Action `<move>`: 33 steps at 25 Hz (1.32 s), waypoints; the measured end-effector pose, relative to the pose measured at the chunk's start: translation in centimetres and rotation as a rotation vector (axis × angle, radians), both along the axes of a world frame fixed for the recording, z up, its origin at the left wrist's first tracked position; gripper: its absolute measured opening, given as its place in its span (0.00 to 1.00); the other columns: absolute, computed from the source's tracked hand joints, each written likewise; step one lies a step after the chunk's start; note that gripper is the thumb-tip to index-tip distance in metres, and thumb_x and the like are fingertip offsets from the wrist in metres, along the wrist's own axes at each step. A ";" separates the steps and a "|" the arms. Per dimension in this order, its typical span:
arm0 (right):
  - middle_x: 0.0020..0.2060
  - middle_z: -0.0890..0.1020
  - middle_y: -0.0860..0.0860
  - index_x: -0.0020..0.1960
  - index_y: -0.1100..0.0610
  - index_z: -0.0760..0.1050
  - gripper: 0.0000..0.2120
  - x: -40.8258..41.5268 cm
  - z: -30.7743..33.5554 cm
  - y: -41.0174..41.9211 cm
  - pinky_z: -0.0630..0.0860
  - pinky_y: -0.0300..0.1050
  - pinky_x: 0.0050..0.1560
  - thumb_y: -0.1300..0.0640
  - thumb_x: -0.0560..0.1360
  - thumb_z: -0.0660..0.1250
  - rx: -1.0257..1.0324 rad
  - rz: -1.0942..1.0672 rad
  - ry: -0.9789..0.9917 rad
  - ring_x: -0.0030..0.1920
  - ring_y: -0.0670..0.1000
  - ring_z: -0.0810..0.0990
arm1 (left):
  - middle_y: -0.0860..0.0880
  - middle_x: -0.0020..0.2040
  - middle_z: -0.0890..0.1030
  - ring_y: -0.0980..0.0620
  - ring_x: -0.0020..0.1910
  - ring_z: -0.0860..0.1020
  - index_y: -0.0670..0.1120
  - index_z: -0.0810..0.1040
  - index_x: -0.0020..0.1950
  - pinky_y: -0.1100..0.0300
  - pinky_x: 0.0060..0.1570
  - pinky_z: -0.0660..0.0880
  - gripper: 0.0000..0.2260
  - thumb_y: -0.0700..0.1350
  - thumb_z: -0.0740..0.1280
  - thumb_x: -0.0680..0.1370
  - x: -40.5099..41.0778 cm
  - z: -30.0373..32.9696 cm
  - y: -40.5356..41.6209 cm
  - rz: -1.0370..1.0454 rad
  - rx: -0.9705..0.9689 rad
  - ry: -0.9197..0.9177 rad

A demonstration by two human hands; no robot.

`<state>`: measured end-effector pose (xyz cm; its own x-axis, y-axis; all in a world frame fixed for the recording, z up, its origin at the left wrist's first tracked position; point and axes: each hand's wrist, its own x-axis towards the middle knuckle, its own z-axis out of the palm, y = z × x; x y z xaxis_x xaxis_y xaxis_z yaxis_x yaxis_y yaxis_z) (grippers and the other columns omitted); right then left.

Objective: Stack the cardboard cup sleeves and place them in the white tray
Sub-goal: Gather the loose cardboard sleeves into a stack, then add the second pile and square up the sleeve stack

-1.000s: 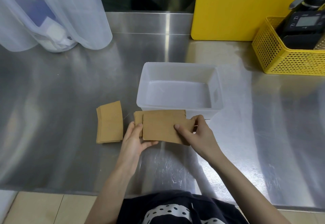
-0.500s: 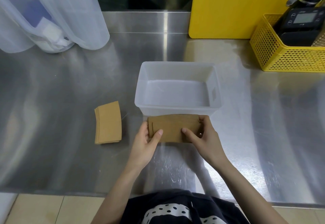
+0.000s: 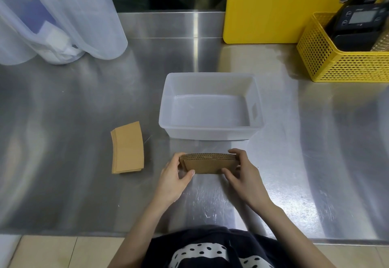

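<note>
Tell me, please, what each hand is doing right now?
Left hand: closed on the sleeve stack, left end.
Right hand: closed on the same stack, right end.

Around the white tray (image 3: 211,133), bare steel counter (image 3: 294,152) lies open to its right and far side, its near side is blocked by both hands (image 3: 172,180) (image 3: 245,175) gripping a sleeve stack (image 3: 209,162), and a second sleeve pile (image 3: 128,147) sits left.
</note>
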<state>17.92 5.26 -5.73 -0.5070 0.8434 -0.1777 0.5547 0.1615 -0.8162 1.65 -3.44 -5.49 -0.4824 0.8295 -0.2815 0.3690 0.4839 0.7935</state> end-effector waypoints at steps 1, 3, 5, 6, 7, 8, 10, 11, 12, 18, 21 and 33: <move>0.47 0.75 0.48 0.64 0.53 0.65 0.21 0.1 0.0 0.0 0.69 0.29 0.43 0.60 0.73 0.65 0.013 0.012 -0.002 0.42 0.50 0.76 | 0.52 0.54 0.75 0.52 0.52 0.73 0.46 0.67 0.62 0.63 0.52 0.66 0.18 0.42 0.66 0.73 0.1 0.0 0.0 0.001 0.001 -0.002; 0.48 0.76 0.48 0.66 0.53 0.64 0.22 0.2 -0.1 -0.1 0.67 0.23 0.44 0.63 0.74 0.63 0.063 0.056 -0.003 0.44 0.48 0.75 | 0.51 0.54 0.75 0.51 0.53 0.73 0.47 0.66 0.63 0.63 0.51 0.67 0.19 0.42 0.65 0.74 0.4 -0.1 0.1 -0.007 0.007 0.005; 0.55 0.77 0.49 0.66 0.54 0.66 0.21 0.2 -0.4 -0.2 0.62 0.17 0.47 0.64 0.74 0.61 0.115 0.090 -0.015 0.50 0.47 0.75 | 0.48 0.57 0.76 0.49 0.54 0.75 0.47 0.65 0.63 0.61 0.52 0.69 0.19 0.42 0.65 0.74 0.8 -0.4 0.3 -0.016 0.025 0.020; 0.58 0.76 0.51 0.65 0.55 0.66 0.20 0.2 -0.5 -0.3 0.62 0.18 0.48 0.64 0.75 0.61 0.131 0.092 -0.019 0.53 0.48 0.76 | 0.46 0.58 0.76 0.48 0.54 0.75 0.46 0.65 0.63 0.61 0.53 0.70 0.19 0.42 0.64 0.74 1.0 -0.6 0.3 -0.016 0.035 0.027; 0.59 0.76 0.52 0.65 0.55 0.66 0.19 0.2 -0.5 -0.4 0.62 0.20 0.50 0.64 0.75 0.61 0.144 0.086 -0.017 0.55 0.50 0.76 | 0.45 0.58 0.76 0.48 0.54 0.75 0.46 0.65 0.63 0.61 0.53 0.70 0.18 0.42 0.64 0.74 1.1 -0.6 0.4 -0.014 0.041 0.032; 0.60 0.76 0.53 0.65 0.56 0.66 0.19 0.3 -0.5 -0.4 0.62 0.23 0.50 0.64 0.75 0.60 0.160 0.079 -0.012 0.55 0.52 0.76 | 0.45 0.58 0.76 0.48 0.54 0.75 0.46 0.66 0.63 0.62 0.53 0.69 0.17 0.41 0.63 0.75 1.2 -0.7 0.5 -0.005 0.049 0.036; 0.59 0.76 0.54 0.65 0.56 0.66 0.18 0.4 -0.3 -0.3 0.63 0.24 0.50 0.65 0.75 0.59 0.185 0.073 0.010 0.54 0.51 0.76 | 0.45 0.56 0.77 0.47 0.53 0.76 0.45 0.67 0.62 0.62 0.51 0.69 0.15 0.41 0.63 0.75 1.4 -0.9 0.6 0.027 0.080 0.052; 0.59 0.75 0.55 0.65 0.56 0.66 0.19 0.4 -0.3 -0.4 0.63 0.23 0.50 0.66 0.75 0.58 0.183 0.073 0.018 0.54 0.50 0.75 | 0.44 0.55 0.78 0.46 0.52 0.77 0.44 0.68 0.61 0.62 0.50 0.69 0.15 0.41 0.63 0.75 1.6 -1.1 0.6 0.042 0.092 0.071; 0.59 0.73 0.55 0.66 0.57 0.64 0.21 0.3 -0.4 -0.6 0.62 0.23 0.50 0.68 0.75 0.57 0.169 0.074 0.018 0.54 0.48 0.74 | 0.43 0.54 0.77 0.45 0.51 0.77 0.44 0.69 0.61 0.63 0.49 0.69 0.14 0.40 0.63 0.75 1.9 -1.2 0.6 0.050 0.093 0.094; 0.63 0.70 0.56 0.69 0.56 0.58 0.27 0.5 -1.2 -1.1 0.62 0.28 0.57 0.73 0.73 0.54 0.081 0.049 0.034 0.60 0.51 0.72 | 0.46 0.51 0.74 0.48 0.48 0.76 0.44 0.70 0.62 0.67 0.47 0.66 0.15 0.41 0.62 0.75 2.4 -1.3 0.7 0.058 0.105 0.159; 0.58 0.76 0.55 0.64 0.56 0.66 0.21 0.8 -1.1 -0.5 0.61 0.18 0.52 0.71 0.73 0.57 0.118 0.034 0.030 0.55 0.47 0.74 | 0.51 0.47 0.72 0.56 0.40 0.74 0.45 0.72 0.60 0.66 0.44 0.67 0.13 0.42 0.62 0.76 1.7 -1.2 0.7 0.050 0.105 0.177; 0.50 0.80 0.57 0.58 0.59 0.70 0.16 0.4 -0.3 0.1 0.66 0.22 0.45 0.70 0.72 0.57 0.088 0.068 -0.032 0.47 0.52 0.76 | 0.44 0.47 0.77 0.48 0.45 0.75 0.41 0.72 0.58 0.63 0.43 0.66 0.12 0.43 0.61 0.76 0.9 -1.0 0.8 0.011 0.015 0.209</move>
